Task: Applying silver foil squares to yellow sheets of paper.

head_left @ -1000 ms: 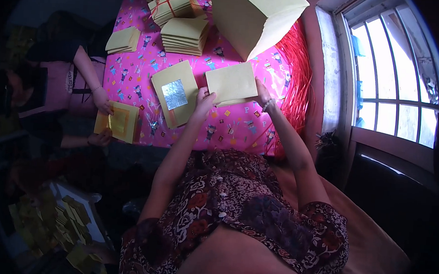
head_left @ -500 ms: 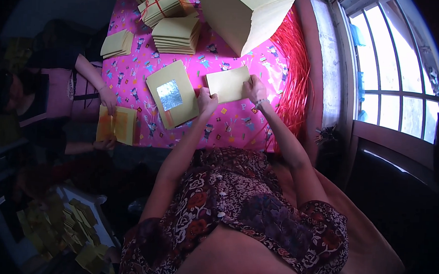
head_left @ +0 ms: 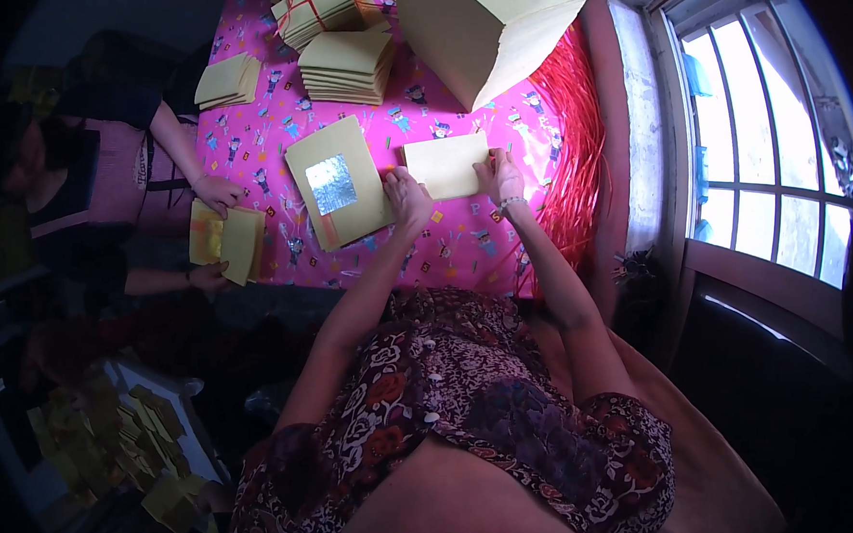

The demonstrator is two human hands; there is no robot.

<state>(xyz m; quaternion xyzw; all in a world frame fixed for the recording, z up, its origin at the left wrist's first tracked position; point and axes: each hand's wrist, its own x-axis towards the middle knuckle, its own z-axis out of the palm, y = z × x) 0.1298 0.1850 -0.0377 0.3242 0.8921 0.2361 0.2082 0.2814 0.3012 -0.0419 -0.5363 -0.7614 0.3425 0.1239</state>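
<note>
- Far left, lower area: a heap of yellow paper pieces [head_left: 114, 433] in dim light, beside a white-edged surface [head_left: 207, 448].
- Left side: a co-worker [head_left: 113, 168] holds a folded yellow piece [head_left: 242, 242] with an orange panel at the table edge, one hand above it and one below.
- Upper left of the pink patterned table cover [head_left: 462, 235]: a low stack of folded paper [head_left: 228, 80]; to its right, a bundle tied with red string [head_left: 317, 8] and, just below that, a thicker stack [head_left: 344, 69].
- Centre left: a yellow sheet [head_left: 332, 138] bearing a silver square [head_left: 330, 183] lies tilted on the cover, immediately left of the person's left hand.
- Left hand [head_left: 408, 198]: at the lower left corner of the pale paper stack [head_left: 444, 164], fingers bent and pointing toward the yellow sheet. Whether it grips the stack cannot be told.
- The pale paper stack is located between the two hands, reaching beyond them toward the far side of the table.
- Above it: a large folded sheet [head_left: 472, 37], well apart from both hands.
- Right hand [head_left: 501, 177]: closed on the right end of the pale paper stack, bracelet at the wrist.
- Right table edge: red strands [head_left: 576, 130] hang in a mass.
- Far right: a barred window [head_left: 770, 154], brightly lit.
</note>
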